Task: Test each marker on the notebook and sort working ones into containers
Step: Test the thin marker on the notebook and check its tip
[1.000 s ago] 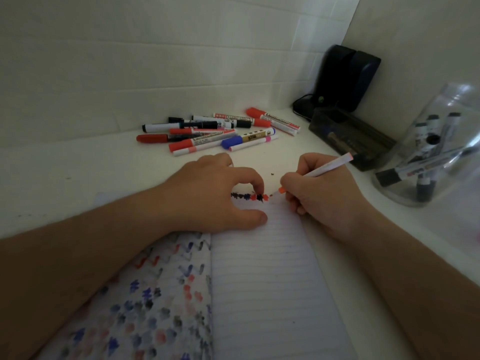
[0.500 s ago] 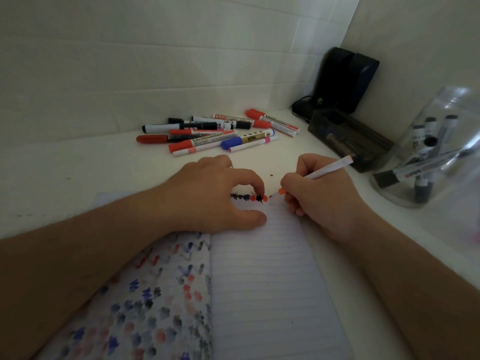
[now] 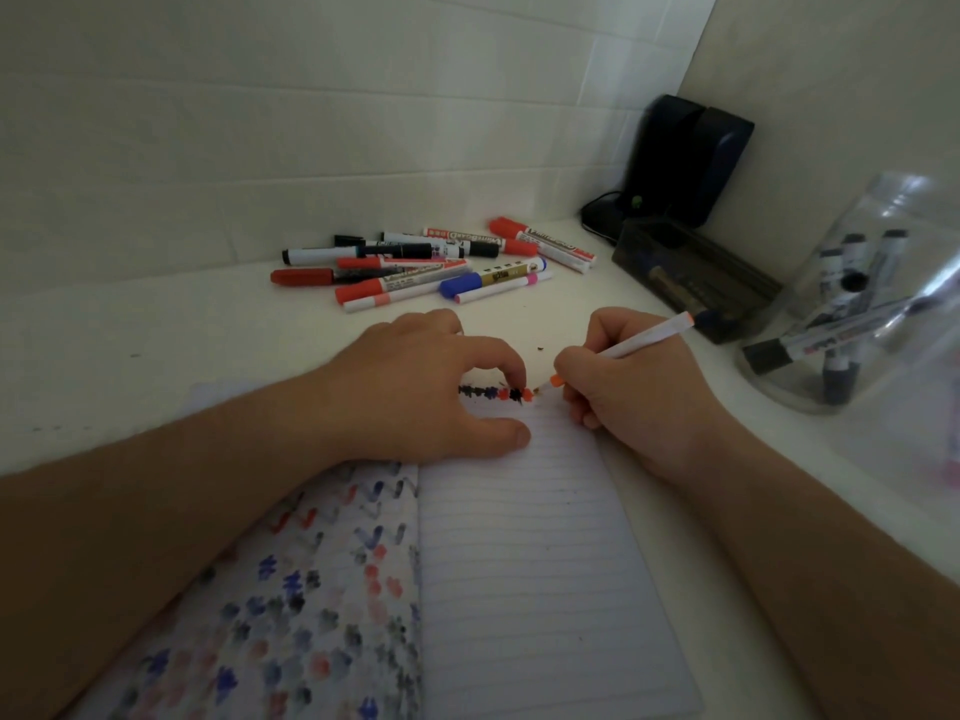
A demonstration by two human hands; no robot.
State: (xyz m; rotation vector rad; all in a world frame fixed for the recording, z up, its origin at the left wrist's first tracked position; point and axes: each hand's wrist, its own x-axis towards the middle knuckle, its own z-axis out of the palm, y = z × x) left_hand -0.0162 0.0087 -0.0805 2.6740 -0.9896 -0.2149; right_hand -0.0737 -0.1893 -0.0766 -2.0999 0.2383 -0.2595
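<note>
Nothing moved | right hand (image 3: 623, 387) pinches marker (image 3: 636, 341) (tip lower-left) | left hand (image 3: 421, 387) curled on notebook (image 3: 530, 553)

Two bare forearms, left hand (image 3: 421, 387), right hand (image 3: 634, 392) (no sleeves, rings or watch visible)

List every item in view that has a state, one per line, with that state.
Right hand: gripping the orange marker, tip at the page.
Orange marker: uncapped, tilted.
Left hand: pressing on the notebook.
Notebook: open, a row of test marks along the top line.
Marker pile: lying flat, capped.
Clear jar: tipped toward the camera, holding markers.
Dark tray: open-topped, contents unclear.
</note>
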